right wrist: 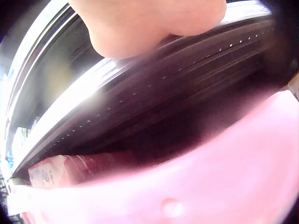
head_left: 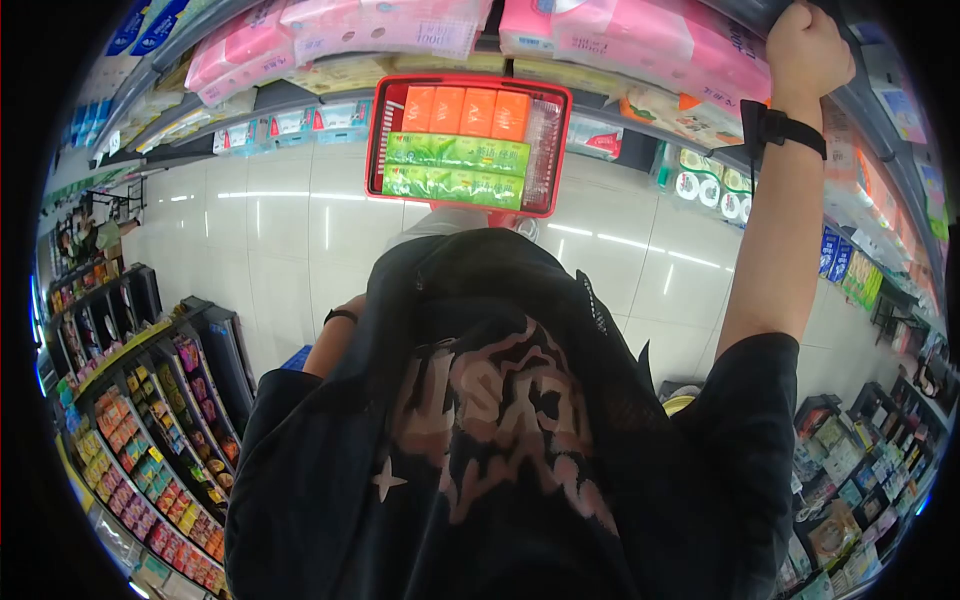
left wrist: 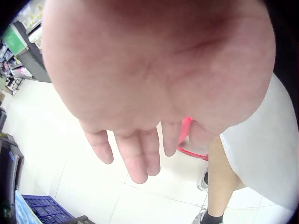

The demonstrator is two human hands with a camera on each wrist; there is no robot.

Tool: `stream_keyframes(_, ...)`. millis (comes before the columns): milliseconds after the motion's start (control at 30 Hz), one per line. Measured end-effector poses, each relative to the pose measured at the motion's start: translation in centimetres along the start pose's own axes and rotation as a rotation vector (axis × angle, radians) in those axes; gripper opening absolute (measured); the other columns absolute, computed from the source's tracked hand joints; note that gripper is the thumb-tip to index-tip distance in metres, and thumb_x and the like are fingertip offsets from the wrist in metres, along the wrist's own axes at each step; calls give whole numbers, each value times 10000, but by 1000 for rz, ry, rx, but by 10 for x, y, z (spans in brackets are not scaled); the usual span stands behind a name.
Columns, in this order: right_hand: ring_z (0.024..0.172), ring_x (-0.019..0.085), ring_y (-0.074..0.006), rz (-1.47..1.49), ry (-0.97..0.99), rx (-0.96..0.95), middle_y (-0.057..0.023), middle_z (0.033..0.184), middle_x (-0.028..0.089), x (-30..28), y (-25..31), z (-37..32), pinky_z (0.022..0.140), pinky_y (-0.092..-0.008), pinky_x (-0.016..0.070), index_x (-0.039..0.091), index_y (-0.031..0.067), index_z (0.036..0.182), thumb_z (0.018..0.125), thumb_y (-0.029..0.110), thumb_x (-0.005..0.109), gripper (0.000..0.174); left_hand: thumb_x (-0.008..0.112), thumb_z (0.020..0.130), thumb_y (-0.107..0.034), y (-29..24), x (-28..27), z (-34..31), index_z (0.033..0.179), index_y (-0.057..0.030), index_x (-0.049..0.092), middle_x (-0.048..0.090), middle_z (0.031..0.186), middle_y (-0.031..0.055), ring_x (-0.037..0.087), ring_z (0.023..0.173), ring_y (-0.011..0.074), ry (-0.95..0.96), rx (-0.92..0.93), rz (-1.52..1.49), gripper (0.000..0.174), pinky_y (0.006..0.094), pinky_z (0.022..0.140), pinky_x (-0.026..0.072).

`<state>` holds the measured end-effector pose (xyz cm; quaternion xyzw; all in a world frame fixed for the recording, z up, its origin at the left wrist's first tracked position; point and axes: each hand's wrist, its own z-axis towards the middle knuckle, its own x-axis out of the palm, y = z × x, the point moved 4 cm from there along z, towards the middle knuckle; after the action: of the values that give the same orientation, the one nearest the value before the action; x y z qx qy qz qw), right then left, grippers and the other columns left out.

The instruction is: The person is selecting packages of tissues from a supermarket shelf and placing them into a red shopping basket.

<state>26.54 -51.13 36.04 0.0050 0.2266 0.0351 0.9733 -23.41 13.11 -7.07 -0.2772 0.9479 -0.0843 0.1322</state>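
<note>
Pink packs [head_left: 650, 45] beside the right hand [head_left: 808, 60], left hand [left wrist: 159, 79] hanging loose

Pink plastic wraps the packs on the shelf [head_left: 590, 92] next to the right hand's knuckles; one bulges just below that hand in the right wrist view. The right hand is raised at a dark shelf edge [right wrist: 93, 79], its fingers bent. Their tips are hidden, so whether they grip the edge or only rest there cannot be told. A black band [head_left: 795, 130] circles the wrist.

The left hand hangs low and holds nothing. Its fingers point down, relaxed, two of them touching each other and gaps showing beside them. Part of something red shows behind the fingers.

Well apart from the right hand's fingers, in front of the person's body, is a red basket [head_left: 568, 110]. Orange packs [head_left: 465, 110] stand in a row at its far side, and two long green packs [head_left: 455, 170] lie nearer the body. Pale floor tiles [head_left: 270, 230] spread below the left hand's fingertips.
</note>
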Motion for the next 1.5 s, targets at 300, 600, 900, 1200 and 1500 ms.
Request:
stream_keyframes(300, 855, 698, -364, -47, 0, -20, -59, 954, 784, 21, -25, -3, 919, -498, 476, 821, 139, 919, 905, 268, 548, 302, 599, 967, -439, -35, -82, 56, 1188, -21, 724, 708, 1265, 259, 659, 1219, 427, -75, 118, 25, 489, 488, 992, 531)
stream_keyframes(600, 943, 672, -313, 43, 129, 73, -48, 1041, 768, 4, -8, 4, 951, -455, 450, 781, 88, 1029, 876, 167, 517, 316, 663, 893, -469, -100, -119, 35, 1045, 38, 761, 729, 1120, 313, 703, 1124, 440, -198, 112, 144, 538, 500, 955, 542)
stream_keyframes(900, 933, 655, -302, 30, 103, 35, -46, 1041, 759, 0, 1, 5, 977, -440, 417, 761, 88, 1002, 911, 164, 510, 277, 531, 1016, -269, -75, -106, 63, 1044, -5, 770, 749, 1073, 258, 692, 1123, 446, -166, 378, 589, 357, 518, 979, 548)
stream_keyframes(1200, 933, 644, -305, 41, 118, 43, -44, 1014, 742, -2, 0, 6, 951, -454, 420, 760, 88, 1018, 918, 164, 518, 273, 656, 978, -110, -362, -256, -225, 1111, 20, 681, 705, 1047, 216, 678, 1005, 380, -664, 921, -220, 188, 434, 907, 533)
stream_keyframes(1500, 962, 659, -308, 74, 387, -20, -61, 1012, 732, -11, -21, 33, 988, -487, 419, 717, 97, 972, 1021, 291, 549, 261, 699, 877, -77, -495, -351, -365, 1165, -2, 652, 672, 1155, 189, 636, 1085, 394, -1527, 1379, 409, 301, 462, 936, 509)
